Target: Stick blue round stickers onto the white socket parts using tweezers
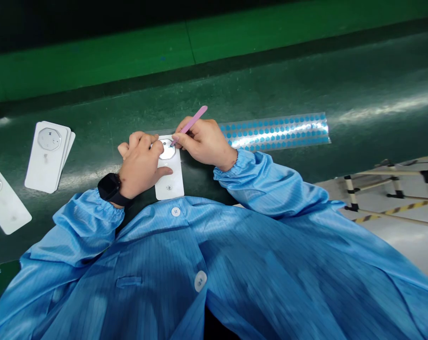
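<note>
White card (169, 182) flat on the dark green desk (270, 89). Pink tweezers (189, 125), held in the right hand (203, 144), reach its round window; the left hand (139, 165) grips the card. Right: strip of blue dot stickers (277, 132). Left: stacked white cards (47, 157).

Left hand (140, 163) pins white card (171, 182) on green table (235, 89); right hand (203, 143) sets pink tweezers (189, 125) at its round disc (167, 149). Blue dot sheet (275, 132) beyond.
</note>
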Action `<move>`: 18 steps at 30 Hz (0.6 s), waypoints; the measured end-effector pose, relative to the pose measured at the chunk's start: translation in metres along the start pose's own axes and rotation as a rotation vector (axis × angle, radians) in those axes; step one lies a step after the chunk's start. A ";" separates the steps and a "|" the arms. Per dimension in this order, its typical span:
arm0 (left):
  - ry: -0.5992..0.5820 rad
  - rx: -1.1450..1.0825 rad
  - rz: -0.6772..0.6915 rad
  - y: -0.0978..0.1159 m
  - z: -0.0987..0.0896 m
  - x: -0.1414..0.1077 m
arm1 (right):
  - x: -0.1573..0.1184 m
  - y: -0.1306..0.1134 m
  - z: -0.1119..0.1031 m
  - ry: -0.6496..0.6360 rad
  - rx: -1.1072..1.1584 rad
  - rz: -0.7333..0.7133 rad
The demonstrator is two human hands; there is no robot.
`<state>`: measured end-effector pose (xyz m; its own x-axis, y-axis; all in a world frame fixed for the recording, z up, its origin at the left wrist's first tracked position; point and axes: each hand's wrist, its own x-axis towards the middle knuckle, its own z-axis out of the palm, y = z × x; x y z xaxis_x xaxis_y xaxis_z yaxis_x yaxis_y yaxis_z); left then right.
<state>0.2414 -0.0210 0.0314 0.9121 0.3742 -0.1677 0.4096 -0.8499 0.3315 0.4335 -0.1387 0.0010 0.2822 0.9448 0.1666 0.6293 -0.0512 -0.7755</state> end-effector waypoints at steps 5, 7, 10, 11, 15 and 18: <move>-0.002 -0.012 0.009 -0.001 0.000 0.000 | -0.001 -0.002 -0.001 0.027 0.023 0.047; -0.011 -0.016 0.006 -0.001 -0.001 0.000 | -0.001 -0.002 0.000 0.019 0.023 0.039; -0.034 -0.014 -0.014 0.001 -0.002 0.001 | 0.000 -0.002 0.002 0.007 0.008 0.018; -0.039 -0.014 -0.020 0.001 -0.003 0.001 | 0.000 -0.002 0.002 0.005 0.005 0.010; -0.028 -0.017 -0.011 0.001 -0.002 0.001 | 0.001 -0.002 0.002 0.000 -0.006 -0.002; -0.015 -0.020 0.002 -0.001 -0.001 0.000 | 0.001 -0.001 0.003 -0.005 -0.030 -0.014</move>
<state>0.2414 -0.0202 0.0318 0.9125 0.3667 -0.1812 0.4083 -0.8430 0.3501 0.4314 -0.1367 0.0000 0.2702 0.9469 0.1743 0.6542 -0.0477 -0.7548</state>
